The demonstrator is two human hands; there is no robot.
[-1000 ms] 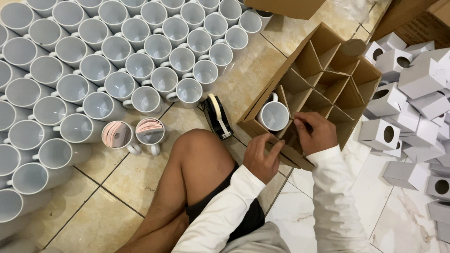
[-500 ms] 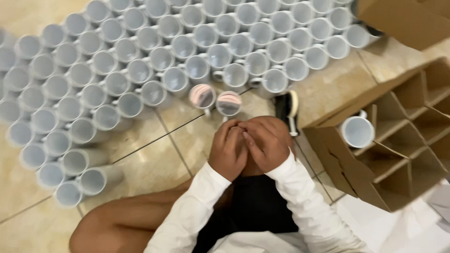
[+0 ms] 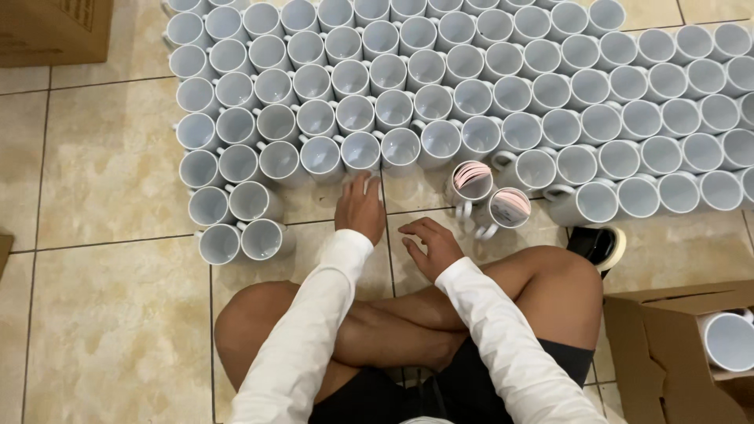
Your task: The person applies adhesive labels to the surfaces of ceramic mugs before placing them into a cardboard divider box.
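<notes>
I sit cross-legged on a tiled floor facing a large block of white mugs [image 3: 440, 86] standing upright in rows. My left hand [image 3: 360, 210] reaches forward, its fingertips at the base of a front-row mug [image 3: 361, 151]; it holds nothing. My right hand [image 3: 430, 245] hovers low over the tile with fingers spread and nothing in it. Just right of it stand two mugs with pink-striped contents [image 3: 471, 179], [image 3: 510, 207]. Both arms wear white sleeves.
A black and white tape dispenser [image 3: 601, 243] lies by my right knee. A cardboard box [image 3: 652, 353] at the lower right holds a white mug [image 3: 729, 341]. Another cardboard box [image 3: 55, 31] stands at the top left. Two mugs [image 3: 243, 241] sit out front at the left.
The view swung left from the divided box to the mug rows. My hands, clasped together half a second ago, have parted, and the left has reached forward to the front row.
</notes>
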